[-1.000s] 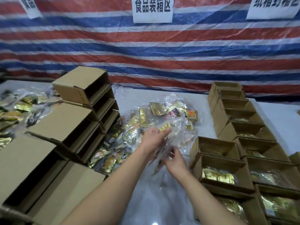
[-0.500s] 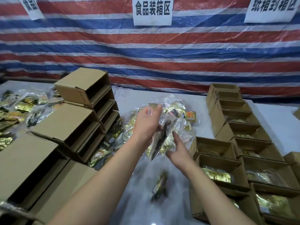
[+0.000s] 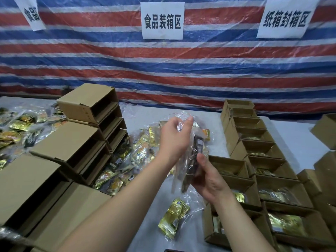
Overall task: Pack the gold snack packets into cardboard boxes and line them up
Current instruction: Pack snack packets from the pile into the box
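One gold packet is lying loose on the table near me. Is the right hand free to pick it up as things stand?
Probably not yet: the right hand grips the clear bag, as does the left hand. Nothing covers the gold packet.

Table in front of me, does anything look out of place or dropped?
Yes. One gold snack packet lies alone on the table below both hands, outside the open boxes and apart from the loose pile.

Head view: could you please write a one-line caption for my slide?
Both hands, left hand and right hand, hold a clear plastic bag above a gold packet, between cardboard boxes.
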The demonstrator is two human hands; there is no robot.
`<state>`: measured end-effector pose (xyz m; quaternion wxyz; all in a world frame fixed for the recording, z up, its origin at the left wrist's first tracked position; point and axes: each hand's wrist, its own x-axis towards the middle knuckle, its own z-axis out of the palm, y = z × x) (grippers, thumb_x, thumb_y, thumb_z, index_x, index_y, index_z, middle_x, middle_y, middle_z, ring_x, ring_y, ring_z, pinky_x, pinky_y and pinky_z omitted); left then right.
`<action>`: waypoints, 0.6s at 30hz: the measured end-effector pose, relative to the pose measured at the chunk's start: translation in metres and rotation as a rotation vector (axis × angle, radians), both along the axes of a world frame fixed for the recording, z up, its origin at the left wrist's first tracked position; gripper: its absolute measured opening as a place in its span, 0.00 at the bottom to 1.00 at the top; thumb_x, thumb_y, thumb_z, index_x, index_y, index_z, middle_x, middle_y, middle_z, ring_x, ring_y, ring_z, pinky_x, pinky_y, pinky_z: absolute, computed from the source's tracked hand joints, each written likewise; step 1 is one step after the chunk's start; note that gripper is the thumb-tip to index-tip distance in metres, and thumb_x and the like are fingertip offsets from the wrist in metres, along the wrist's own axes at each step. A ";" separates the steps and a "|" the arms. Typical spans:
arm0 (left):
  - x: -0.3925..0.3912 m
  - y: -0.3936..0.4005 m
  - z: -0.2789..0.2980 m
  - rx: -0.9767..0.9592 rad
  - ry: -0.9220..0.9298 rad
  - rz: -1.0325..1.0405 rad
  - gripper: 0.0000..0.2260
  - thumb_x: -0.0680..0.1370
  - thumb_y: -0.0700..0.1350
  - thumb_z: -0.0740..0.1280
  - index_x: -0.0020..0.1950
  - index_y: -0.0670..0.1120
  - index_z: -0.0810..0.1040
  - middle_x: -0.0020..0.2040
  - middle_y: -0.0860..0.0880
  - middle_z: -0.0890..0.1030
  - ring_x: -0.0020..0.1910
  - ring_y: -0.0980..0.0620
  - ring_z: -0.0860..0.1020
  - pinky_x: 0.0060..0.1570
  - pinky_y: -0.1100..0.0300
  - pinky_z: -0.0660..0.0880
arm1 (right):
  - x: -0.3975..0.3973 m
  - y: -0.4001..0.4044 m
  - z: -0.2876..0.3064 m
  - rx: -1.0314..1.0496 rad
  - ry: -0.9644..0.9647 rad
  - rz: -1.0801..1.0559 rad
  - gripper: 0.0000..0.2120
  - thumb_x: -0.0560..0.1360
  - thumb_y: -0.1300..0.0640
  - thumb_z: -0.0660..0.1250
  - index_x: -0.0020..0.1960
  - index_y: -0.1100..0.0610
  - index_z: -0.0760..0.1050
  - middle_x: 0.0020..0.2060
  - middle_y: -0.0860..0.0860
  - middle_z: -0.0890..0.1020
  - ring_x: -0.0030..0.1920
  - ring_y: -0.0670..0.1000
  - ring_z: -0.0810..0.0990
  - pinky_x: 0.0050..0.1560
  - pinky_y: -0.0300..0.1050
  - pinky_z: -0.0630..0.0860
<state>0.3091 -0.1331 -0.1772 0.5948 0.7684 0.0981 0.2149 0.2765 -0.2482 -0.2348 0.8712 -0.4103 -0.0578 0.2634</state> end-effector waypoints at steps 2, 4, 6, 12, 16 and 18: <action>-0.003 -0.008 -0.008 0.160 -0.021 0.065 0.23 0.78 0.62 0.62 0.38 0.42 0.70 0.32 0.51 0.70 0.31 0.54 0.66 0.34 0.53 0.68 | -0.005 -0.009 0.005 -0.016 0.003 0.000 0.39 0.54 0.46 0.85 0.61 0.58 0.77 0.48 0.57 0.85 0.47 0.54 0.85 0.52 0.51 0.80; -0.004 -0.017 -0.014 0.270 -0.019 0.084 0.23 0.78 0.63 0.58 0.38 0.45 0.70 0.32 0.52 0.71 0.31 0.53 0.67 0.35 0.50 0.71 | -0.011 -0.018 0.009 -0.022 0.019 0.007 0.32 0.61 0.50 0.81 0.62 0.58 0.76 0.49 0.57 0.85 0.48 0.53 0.84 0.54 0.50 0.79; -0.006 -0.027 -0.017 0.332 -0.034 0.063 0.21 0.79 0.62 0.56 0.38 0.46 0.71 0.34 0.52 0.72 0.34 0.53 0.69 0.39 0.49 0.72 | -0.016 -0.028 0.010 -0.045 0.027 -0.004 0.25 0.68 0.53 0.75 0.63 0.59 0.76 0.50 0.57 0.84 0.49 0.54 0.84 0.54 0.50 0.79; -0.027 -0.032 -0.017 0.186 0.077 0.061 0.18 0.82 0.60 0.49 0.48 0.50 0.71 0.43 0.58 0.75 0.42 0.59 0.74 0.38 0.64 0.67 | -0.025 -0.052 0.005 -0.284 0.024 -0.177 0.27 0.65 0.51 0.74 0.61 0.59 0.76 0.47 0.55 0.85 0.46 0.53 0.85 0.46 0.48 0.80; -0.064 -0.050 -0.036 0.126 0.206 -0.192 0.26 0.82 0.62 0.48 0.73 0.49 0.66 0.70 0.54 0.71 0.70 0.53 0.68 0.66 0.59 0.64 | -0.032 -0.065 -0.006 -0.242 0.089 -0.189 0.19 0.70 0.53 0.71 0.60 0.58 0.78 0.50 0.57 0.86 0.47 0.54 0.86 0.41 0.47 0.81; -0.078 -0.063 -0.043 0.117 0.251 -0.284 0.26 0.82 0.61 0.48 0.75 0.49 0.62 0.73 0.50 0.69 0.72 0.50 0.67 0.71 0.56 0.62 | -0.039 -0.067 -0.011 -0.276 0.057 -0.119 0.16 0.74 0.52 0.68 0.59 0.56 0.80 0.50 0.56 0.86 0.46 0.51 0.85 0.39 0.42 0.80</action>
